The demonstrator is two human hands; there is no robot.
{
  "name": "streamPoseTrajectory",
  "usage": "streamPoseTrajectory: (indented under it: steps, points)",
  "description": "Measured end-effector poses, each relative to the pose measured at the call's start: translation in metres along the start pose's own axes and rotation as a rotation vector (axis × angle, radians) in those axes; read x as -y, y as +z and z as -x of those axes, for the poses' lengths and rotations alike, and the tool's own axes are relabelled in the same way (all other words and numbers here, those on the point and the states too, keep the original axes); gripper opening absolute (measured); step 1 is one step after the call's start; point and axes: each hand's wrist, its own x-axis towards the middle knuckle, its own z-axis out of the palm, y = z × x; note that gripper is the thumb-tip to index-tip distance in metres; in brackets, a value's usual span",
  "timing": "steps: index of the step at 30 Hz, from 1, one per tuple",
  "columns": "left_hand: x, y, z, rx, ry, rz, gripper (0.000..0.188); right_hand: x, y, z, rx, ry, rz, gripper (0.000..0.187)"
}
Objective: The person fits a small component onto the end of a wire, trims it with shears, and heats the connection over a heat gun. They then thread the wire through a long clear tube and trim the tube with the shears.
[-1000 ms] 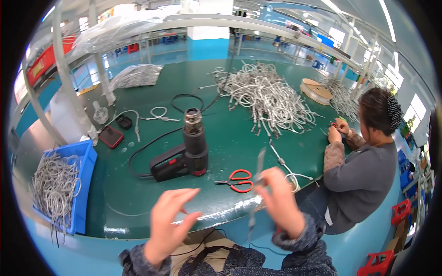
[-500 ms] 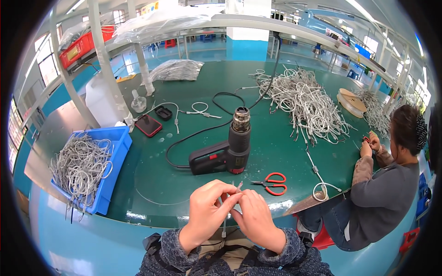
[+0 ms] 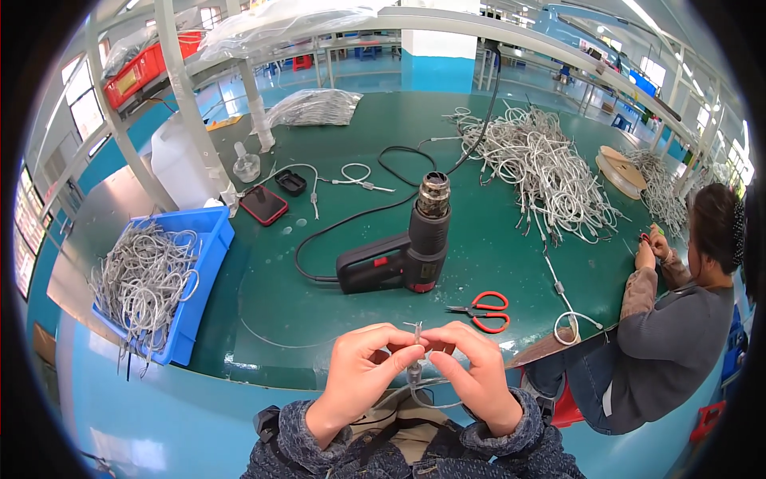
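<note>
- Working at lower centre of the frame with left hand (image 3: 367,363) and right hand (image 3: 475,367) close together, after being spread well apart a second ago.
- Grasping a grey cable piece (image 3: 415,372) between left thumb and fingertips, and pinching the same piece from the other side with the right; exact contact of each finger too small to tell.
- Holding the piece near upright at the front edge of the green bench (image 3: 343,144), with a fine tip showing above the fingers and a loop (image 3: 439,405) curving out below toward the right hand.
- Opened slightly since half a second ago, when pressed fingertips hid most of the piece; now leaving its middle in plain sight.
- Pointing, by the look of it, to close two-handed work on that end, with neither hand free for a tool.
- Left untouched nearby: a black heat gun (image 3: 427,239), nozzle up at centre, and red-handled scissors (image 3: 477,311) lying apart from the right hand, right of centre.
- Also in frame: a blue bin (image 3: 209,263) heaped with cables (image 3: 148,279) at lower left, a large cable pile (image 3: 542,168) at upper right, and a co-worker (image 3: 678,311) seated at far right.
</note>
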Motion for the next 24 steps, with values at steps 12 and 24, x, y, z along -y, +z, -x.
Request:
streamPoseTrajectory:
  steps: [12, 24]
  points:
    - [-0.005, -0.002, -0.002, 0.005, 0.027, -0.138, 0.008, -0.006, 0.008, 0.006, 0.064, 0.295, -0.288, 0.033]
    - [-0.013, -0.007, -0.004, -0.065, -0.08, 0.038, 0.017, -0.015, 0.012, 0.01, 0.09, 0.377, -0.502, 0.019]
